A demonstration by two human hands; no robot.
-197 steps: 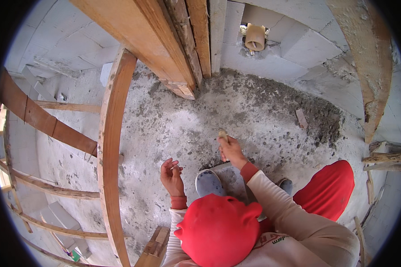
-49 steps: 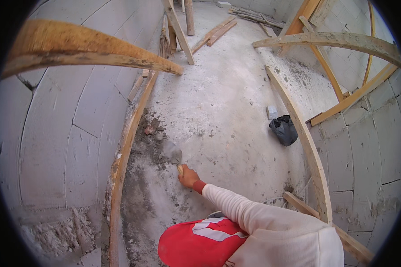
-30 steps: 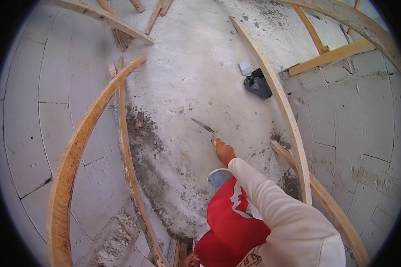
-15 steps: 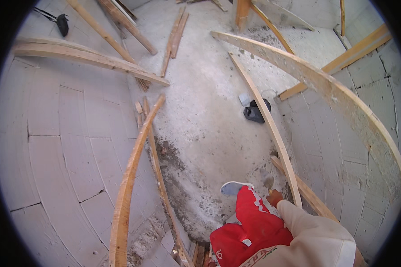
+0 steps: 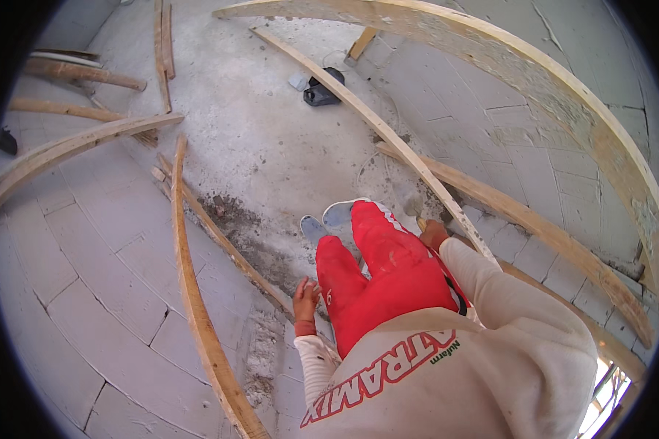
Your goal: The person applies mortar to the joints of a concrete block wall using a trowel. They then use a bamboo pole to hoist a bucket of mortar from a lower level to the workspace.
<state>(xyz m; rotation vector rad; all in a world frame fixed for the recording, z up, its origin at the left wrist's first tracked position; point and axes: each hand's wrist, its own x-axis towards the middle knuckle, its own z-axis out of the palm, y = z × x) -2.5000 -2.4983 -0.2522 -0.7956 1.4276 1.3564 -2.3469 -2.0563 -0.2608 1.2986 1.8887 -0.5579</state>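
Observation:
My right hand [image 5: 433,233] grips the yellowish handle of a trowel [image 5: 414,205] beside my right thigh, its small metal blade pointing forward, close to a long pale plank [image 5: 406,161]. Beside my left knee hangs my left hand [image 5: 306,296], fingers apart and loosely bent, holding nothing. Red trousers [image 5: 388,271] and blue-grey shoes [image 5: 338,214] show below me on the stained concrete floor [image 5: 256,161]. A narrow timber [image 5: 187,278] rises just to my left.
Block walls [image 5: 95,293] flank me on both sides. Long boards lean or cross at left and right, including a wide mortar-marked beam [image 5: 564,110] overhead at right. A black plastic bag [image 5: 322,91] and a pale block [image 5: 297,82] lie ahead, with loose planks [image 5: 162,51] beyond.
My view has swung from the floor ahead to down along my body. The trowel has moved back from mid-floor to my right thigh, and my left hand has come into sight.

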